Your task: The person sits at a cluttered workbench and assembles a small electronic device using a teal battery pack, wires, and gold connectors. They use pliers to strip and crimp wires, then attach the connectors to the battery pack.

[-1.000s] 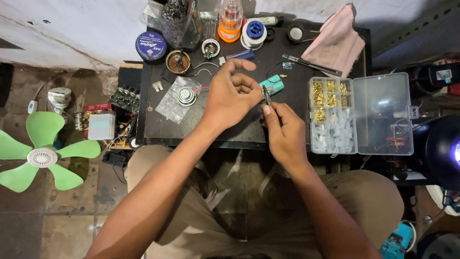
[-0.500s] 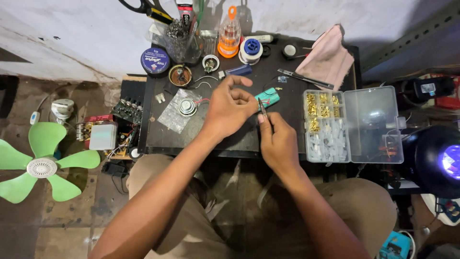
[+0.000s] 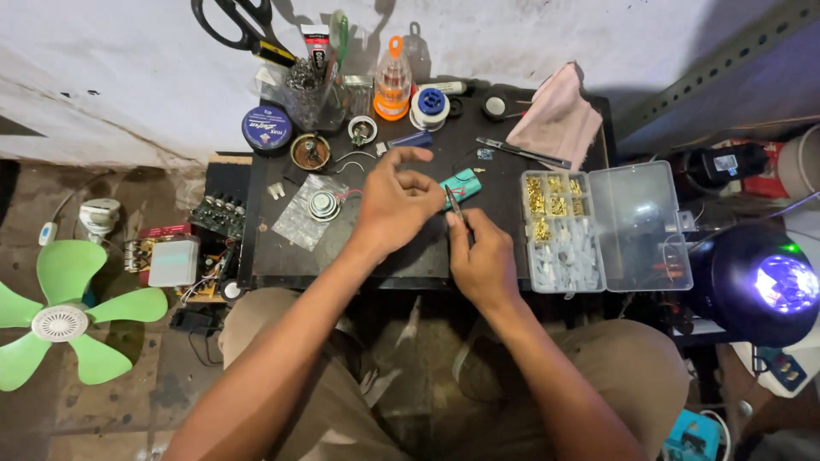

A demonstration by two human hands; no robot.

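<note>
Bare strip of table (image 3: 282, 256) along the near edge, left of the left hand (image 3: 397, 205): passable. Right side blocked by the open clear parts box (image 3: 606, 226). Far edge crowded: solder spool (image 3: 430, 104), orange-capped bottle (image 3: 394, 85), pink cloth (image 3: 555, 124), round tins.

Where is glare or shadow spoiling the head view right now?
Head view: the lamp at right blows out purple-white; hard shadows fall on the wall behind the scissors; the green fan bends with edge distortion; both hands are evenly lit and sharp.

Round blue labelled tin (image 3: 266, 129) at table's back-left; clear plastic bag (image 3: 309, 212) nearer.
</note>
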